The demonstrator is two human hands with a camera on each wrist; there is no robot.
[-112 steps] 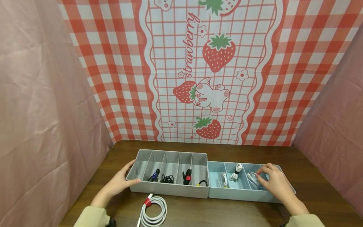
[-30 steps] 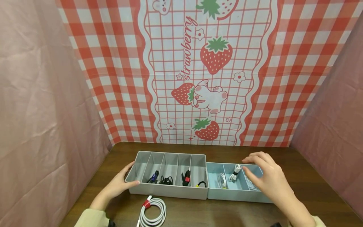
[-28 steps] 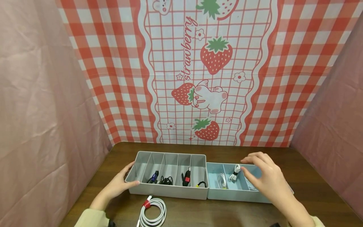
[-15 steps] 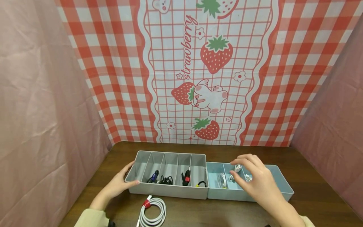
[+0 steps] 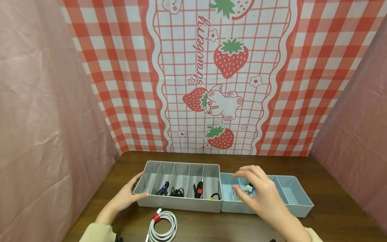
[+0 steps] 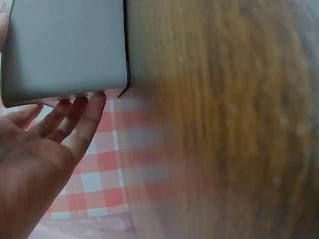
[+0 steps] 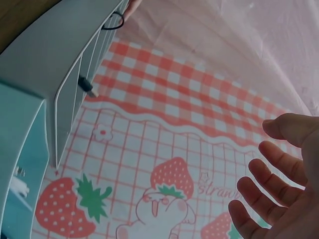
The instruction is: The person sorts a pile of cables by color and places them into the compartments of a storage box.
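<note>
My left hand [image 5: 128,193] grips the left end of a grey divided box [image 5: 178,204]. Its thumb lies on the front rim, and in the left wrist view its fingertips press the end wall. Black cables [image 5: 177,192] lie in several of the box's compartments, one tied with a red strap. My right hand [image 5: 261,193] hovers over a light blue divided box [image 5: 237,206], fingers spread and holding nothing, as the right wrist view confirms. Under it, a white cable bundle [image 5: 248,188] with a black tie shows partly; the hand hides the compartment to its right.
A coiled white cable [image 5: 174,223] with a red strap lies on the brown table [image 5: 217,228] in front of the grey box. The two boxes stand end to end. A red checked strawberry cloth [image 5: 196,134] hangs behind, with pink curtains [image 5: 54,134] at the sides.
My right hand has left the blue box's right-hand compartments and moved left, over its left and middle ones, with its fingers opening. My left hand stays on the grey box.
</note>
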